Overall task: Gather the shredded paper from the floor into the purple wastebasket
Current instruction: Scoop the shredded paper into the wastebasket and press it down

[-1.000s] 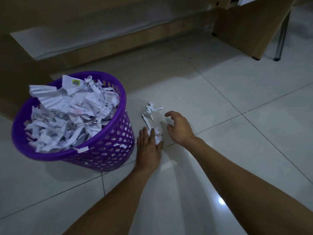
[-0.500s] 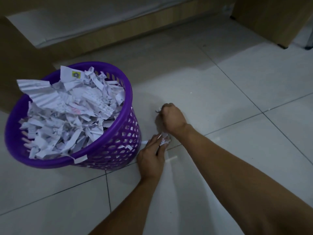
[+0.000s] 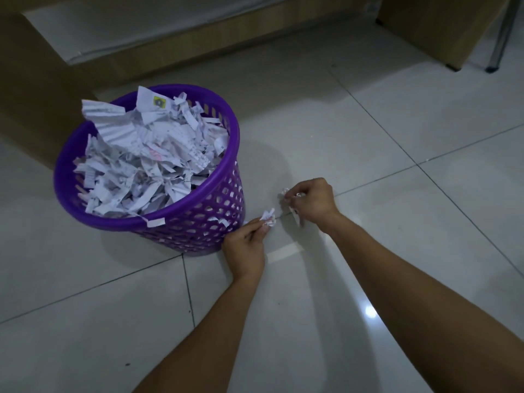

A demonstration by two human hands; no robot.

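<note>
The purple wastebasket (image 3: 226,199) stands on the tiled floor at centre left, heaped above its rim with white shredded paper (image 3: 147,160). Just right of its base, my left hand (image 3: 246,251) pinches a small tuft of shreds (image 3: 268,217) at its fingertips. A little further right my right hand (image 3: 312,202) is curled round another small wad of shreds (image 3: 285,192), with a strip hanging below the palm. Both hands are low over the floor, a short gap apart.
A few shreds cling to the basket's lattice wall (image 3: 222,222). A low wooden platform (image 3: 170,52) runs behind the basket. A wooden panel (image 3: 442,26) and a metal leg (image 3: 496,49) stand at the back right. Pale floor tiles (image 3: 397,131) stretch to the right.
Both hands have closed on the shreds that lay on the floor and lifted them. The left hand went from flat on the tile to pinching a tuft. The view has shifted right.
</note>
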